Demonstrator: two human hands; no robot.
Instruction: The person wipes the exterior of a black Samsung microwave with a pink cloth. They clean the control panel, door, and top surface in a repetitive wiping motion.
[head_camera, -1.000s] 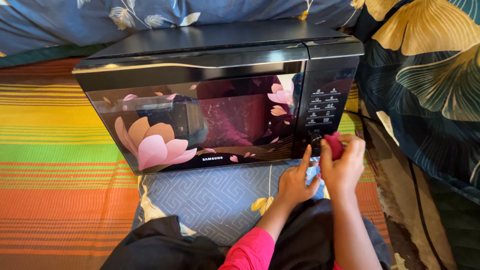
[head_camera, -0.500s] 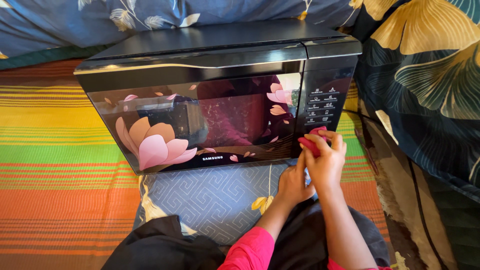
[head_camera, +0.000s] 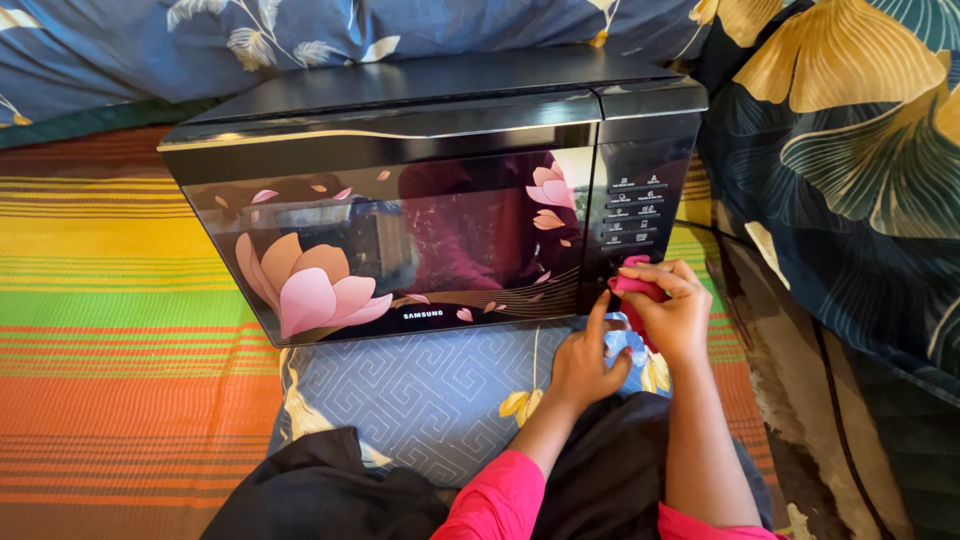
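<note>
A black microwave oven (head_camera: 430, 190) with pink flowers printed on its glass door stands on a patterned grey-blue cushion (head_camera: 420, 390). My right hand (head_camera: 665, 310) is closed on a small pink cloth (head_camera: 637, 287) and presses it against the bottom of the button panel (head_camera: 632, 215). My left hand (head_camera: 585, 360) is just below the oven's lower right corner, index finger raised toward the door edge, resting by a light blue item on the cushion.
A striped orange, yellow and green mat (head_camera: 110, 330) covers the floor at the left. Dark floral bedding (head_camera: 860, 150) rises behind and to the right. A black cable (head_camera: 835, 370) runs along the right. Dark fabric lies in my lap (head_camera: 320, 495).
My right hand with the pink cloth shifted slightly left and down along the bottom of the control panel. My left hand stayed below the corner, finger still raised.
</note>
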